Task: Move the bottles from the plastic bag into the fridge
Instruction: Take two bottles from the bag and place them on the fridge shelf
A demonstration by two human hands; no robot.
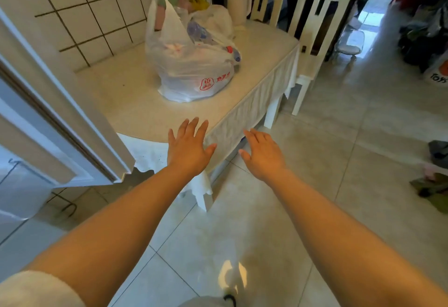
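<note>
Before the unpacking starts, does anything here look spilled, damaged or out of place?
Nothing spilled or broken shows. The plastic bag slumps on the table, a red-capped bottle poking out sideways. Clothes lie loose on the floor at right. Both the left hand and right hand are empty.

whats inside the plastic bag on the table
Through the plastic bag, a bottle with a red cap shows at the right. The film blurs the rest; no count possible.
</note>
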